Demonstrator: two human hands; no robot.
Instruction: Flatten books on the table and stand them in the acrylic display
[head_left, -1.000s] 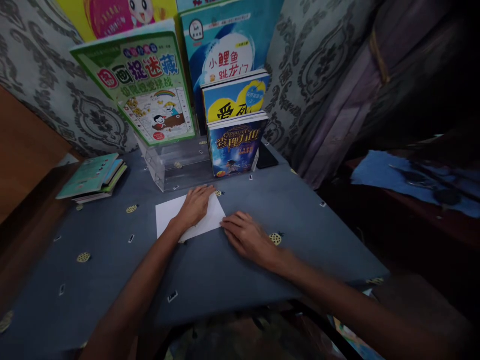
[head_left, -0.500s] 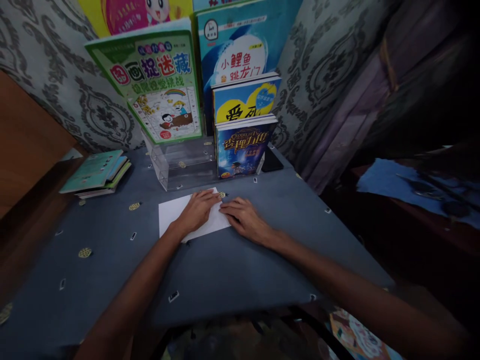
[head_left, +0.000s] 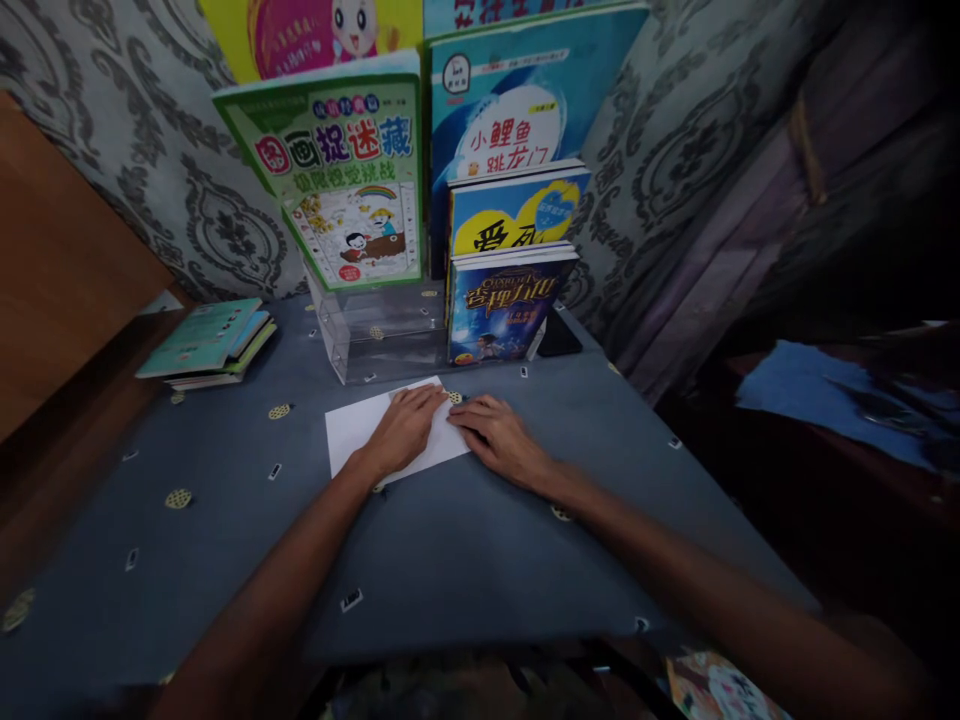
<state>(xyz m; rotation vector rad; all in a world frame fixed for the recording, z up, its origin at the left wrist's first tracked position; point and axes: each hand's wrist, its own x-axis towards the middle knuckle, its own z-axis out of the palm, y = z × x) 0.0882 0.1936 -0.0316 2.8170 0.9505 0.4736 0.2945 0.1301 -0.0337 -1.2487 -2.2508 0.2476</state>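
A white sheet of paper [head_left: 352,430] lies flat on the blue-grey tablecloth [head_left: 450,540], just in front of a clear plastic book stand [head_left: 375,335]. My left hand [head_left: 405,430] rests palm down on the right half of the sheet, fingers stretched out and flat. My right hand [head_left: 499,440] lies beside it at the sheet's right edge, fingers flat and pointing left, touching the paper's border. Neither hand holds anything.
Children's books stand upright behind the paper: a green one [head_left: 345,180], a large blue one [head_left: 525,90] and two smaller ones [head_left: 506,300]. A flat stack of books [head_left: 206,345] lies at the left. Patterned wall and a curtain [head_left: 712,230] close in the back and right.
My right hand slid from the bare cloth below the sheet's right corner up to its right edge, next to my left hand. The view shifted a little, so everything sits further right.
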